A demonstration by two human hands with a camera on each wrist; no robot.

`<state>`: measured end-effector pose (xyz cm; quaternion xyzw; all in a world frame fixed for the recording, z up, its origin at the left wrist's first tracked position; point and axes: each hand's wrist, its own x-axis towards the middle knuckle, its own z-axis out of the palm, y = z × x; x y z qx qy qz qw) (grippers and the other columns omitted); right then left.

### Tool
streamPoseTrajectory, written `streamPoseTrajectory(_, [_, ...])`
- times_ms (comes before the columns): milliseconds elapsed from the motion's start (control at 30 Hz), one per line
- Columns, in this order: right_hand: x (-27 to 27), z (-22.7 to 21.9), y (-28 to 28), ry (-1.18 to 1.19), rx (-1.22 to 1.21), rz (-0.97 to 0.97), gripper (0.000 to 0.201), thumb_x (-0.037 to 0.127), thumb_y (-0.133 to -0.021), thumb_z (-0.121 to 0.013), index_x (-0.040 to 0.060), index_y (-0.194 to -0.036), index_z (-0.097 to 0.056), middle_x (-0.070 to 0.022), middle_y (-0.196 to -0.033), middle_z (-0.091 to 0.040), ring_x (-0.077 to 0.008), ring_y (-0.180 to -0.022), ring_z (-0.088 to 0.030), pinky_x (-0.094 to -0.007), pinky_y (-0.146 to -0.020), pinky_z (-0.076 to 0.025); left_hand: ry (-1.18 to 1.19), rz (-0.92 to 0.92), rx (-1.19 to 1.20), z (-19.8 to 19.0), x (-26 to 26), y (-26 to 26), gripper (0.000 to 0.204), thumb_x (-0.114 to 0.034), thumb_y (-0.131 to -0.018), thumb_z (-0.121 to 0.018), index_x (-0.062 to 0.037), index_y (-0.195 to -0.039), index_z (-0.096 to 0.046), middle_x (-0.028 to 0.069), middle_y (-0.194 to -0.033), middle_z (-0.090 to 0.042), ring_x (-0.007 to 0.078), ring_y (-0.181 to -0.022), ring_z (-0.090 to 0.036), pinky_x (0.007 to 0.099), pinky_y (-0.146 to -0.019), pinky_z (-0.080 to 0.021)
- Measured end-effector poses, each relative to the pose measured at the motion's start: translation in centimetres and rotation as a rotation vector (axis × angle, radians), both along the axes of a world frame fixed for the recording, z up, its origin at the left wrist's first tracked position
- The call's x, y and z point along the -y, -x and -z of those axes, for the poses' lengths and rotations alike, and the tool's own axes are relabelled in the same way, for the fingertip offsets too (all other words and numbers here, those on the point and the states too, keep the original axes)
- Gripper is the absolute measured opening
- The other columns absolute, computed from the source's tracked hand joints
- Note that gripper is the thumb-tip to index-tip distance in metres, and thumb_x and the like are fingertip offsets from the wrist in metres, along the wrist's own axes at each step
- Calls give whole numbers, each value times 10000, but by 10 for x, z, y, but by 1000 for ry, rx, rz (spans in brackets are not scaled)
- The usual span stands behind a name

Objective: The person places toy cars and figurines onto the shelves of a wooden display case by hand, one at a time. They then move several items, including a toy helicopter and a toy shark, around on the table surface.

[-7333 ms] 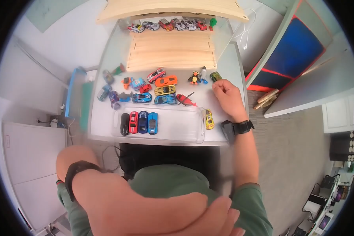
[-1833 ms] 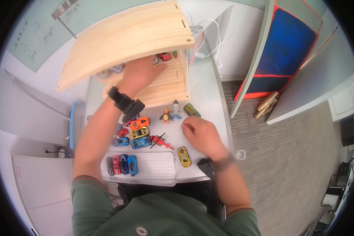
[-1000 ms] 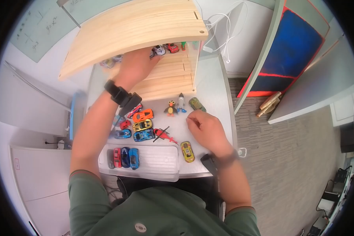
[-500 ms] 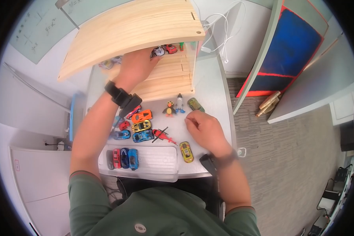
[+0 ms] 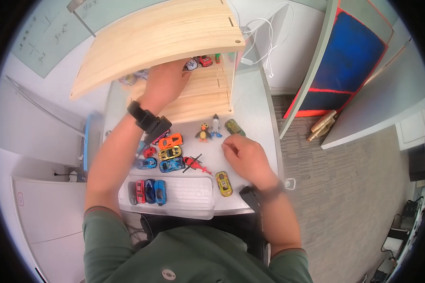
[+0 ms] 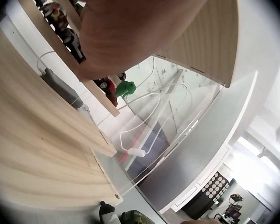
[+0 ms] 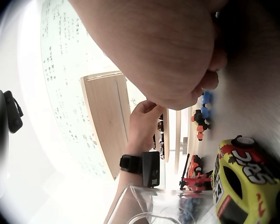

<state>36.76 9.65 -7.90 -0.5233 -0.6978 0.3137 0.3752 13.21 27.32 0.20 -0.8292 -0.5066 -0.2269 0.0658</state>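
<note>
My left hand [image 5: 166,84] reaches under the top board of the wooden shelf [image 5: 160,35], over the back row of toy cars. Its fingertips are hidden by the board; a white toy car [image 5: 191,64] shows right beside its thumb. Further right in that row stand a red toy car [image 5: 205,61] and a small green toy [image 6: 126,87]. My right hand [image 5: 247,159] rests on the table with loosely curled fingers and holds nothing. Near it lie a camouflage toy car [image 5: 233,126] and a yellow toy car [image 5: 224,184], the latter large in the right wrist view.
A penguin figure [image 5: 203,132] and a toy rocket [image 5: 216,125] stand before the shelf. Several cars and a red helicopter [image 5: 196,164] lie mid-table. At the front edge a clear plastic tray [image 5: 193,197] holds several cars at its left end. A white cable [image 5: 269,42] hangs behind.
Since the oldest frame my left hand has gone from close to the chest into the shelf, and the view has shifted. Over the last second it shifts slightly there; my right hand stays put.
</note>
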Motion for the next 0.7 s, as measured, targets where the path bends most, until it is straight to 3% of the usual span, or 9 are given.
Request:
streamPoseTrajectory(433, [0,-1,0,-3,7,1,96,137,-973,-693,41,-979,-683,-149,-879,-734,-358,-769,-719,-444,-694,-568,-3,-5,-4,2,-1,1,458,-218,-891,-803,-38,-1303,-711,226,-1267,-710,433,-1182,-653,499,-1035,-510])
streamPoseTrajectory(500, [0,-1,0,-6,8,0,96,137,-973,-693,41,-979,-683,-150,-880,-734,-358,-770,-719,-444,-694,-568,-122,40,-33,6,-4,4,432,-223,-890,-794,-43,-1272,-699,206,-1157,-735,417,-1073,-693,499,-935,-558])
streamPoseTrajectory(633, [0,-1,1,-4,9,1,98,138,-974,-691,40,-981,-683,-151,-882,-735,-360,-774,-720,-443,-695,-568,-161,54,-45,5,-4,4,446,-249,-904,-786,-56,-1296,-696,202,-1174,-735,419,-1085,-688,505,-942,-552])
streamPoseTrajectory(700, [0,-1,1,-6,8,1,99,139,-975,-690,40,-981,-683,-151,-883,-736,-360,-774,-720,-443,-696,-568,-28,21,-37,1,-1,2,492,-280,-929,-771,-70,-1367,-691,230,-1313,-698,444,-1208,-640,511,-1051,-498])
